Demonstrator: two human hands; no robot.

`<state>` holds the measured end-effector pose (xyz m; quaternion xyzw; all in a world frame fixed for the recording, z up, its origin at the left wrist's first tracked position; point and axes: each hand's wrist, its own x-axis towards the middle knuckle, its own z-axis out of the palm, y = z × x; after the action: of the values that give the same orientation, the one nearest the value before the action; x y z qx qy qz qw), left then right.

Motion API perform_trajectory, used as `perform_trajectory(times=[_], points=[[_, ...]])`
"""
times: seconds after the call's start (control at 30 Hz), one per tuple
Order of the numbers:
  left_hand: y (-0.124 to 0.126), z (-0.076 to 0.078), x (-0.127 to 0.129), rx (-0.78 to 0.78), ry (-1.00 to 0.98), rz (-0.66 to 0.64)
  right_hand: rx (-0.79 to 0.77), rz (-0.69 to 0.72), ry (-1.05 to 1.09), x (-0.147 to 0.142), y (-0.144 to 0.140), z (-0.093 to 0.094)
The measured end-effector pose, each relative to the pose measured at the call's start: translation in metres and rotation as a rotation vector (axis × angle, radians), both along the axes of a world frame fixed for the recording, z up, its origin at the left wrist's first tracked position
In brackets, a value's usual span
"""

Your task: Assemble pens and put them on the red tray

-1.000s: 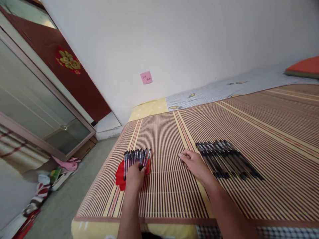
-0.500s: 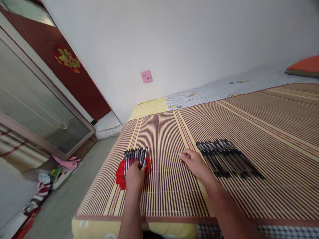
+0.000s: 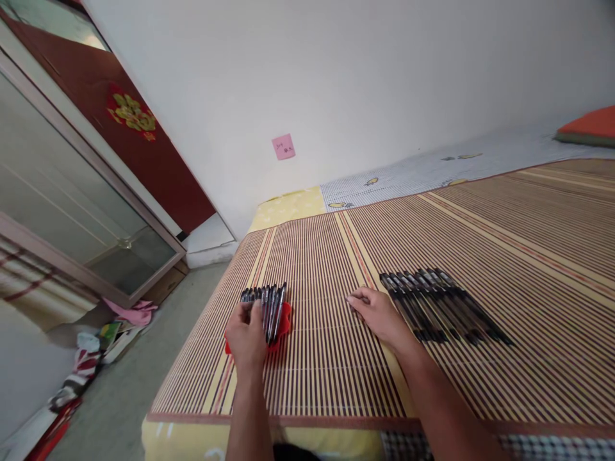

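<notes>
My left hand (image 3: pixel 247 333) is over the left part of a row of black pens (image 3: pixel 272 314), its thumb and forefinger closed around a pen near the upper end. Those pens lie side by side on a red, wavy-edged piece (image 3: pixel 285 322), largely covered by the pens and my hand. My right hand (image 3: pixel 377 310) rests on the striped mat with its fingers curled together, and nothing shows in them. Just right of it, a second group of black pens (image 3: pixel 439 304) lies slanted in a row.
A striped bamboo mat (image 3: pixel 327 358) covers the bed, over yellow and checked bedding (image 3: pixel 288 205). An orange cushion (image 3: pixel 589 127) lies at the far right. A pink note (image 3: pixel 283 146) is on the wall. Left of the bed are the floor, a glass door (image 3: pixel 96 192) and piled items (image 3: pixel 77 365).
My left hand has shifted left and up along the pens, uncovering more of those on the right of the red piece. My right hand has hardly moved.
</notes>
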<state>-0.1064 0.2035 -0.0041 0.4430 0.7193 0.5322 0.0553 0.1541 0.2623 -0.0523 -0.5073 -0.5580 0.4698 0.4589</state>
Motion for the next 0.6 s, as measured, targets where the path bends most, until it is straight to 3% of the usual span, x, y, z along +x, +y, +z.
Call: perform_trajectory(times=[0.1,0.2,0.33,0.6], points=[[-0.007,0.015,0.005,0.275,-0.372,-0.075,0.024,-0.007,-0.012,0.002,0.000,0.002],[-0.009,0.024,0.011,0.443,-0.819,-0.345,0.032,-0.013,0.016,0.002,0.001,0.000],[-0.005,0.023,0.022,0.412,-1.352,-0.636,0.013,-0.026,0.064,0.001,0.003,-0.004],[0.000,0.011,0.051,0.388,-1.520,-0.990,-0.072,-0.010,0.296,-0.001,0.008,-0.008]])
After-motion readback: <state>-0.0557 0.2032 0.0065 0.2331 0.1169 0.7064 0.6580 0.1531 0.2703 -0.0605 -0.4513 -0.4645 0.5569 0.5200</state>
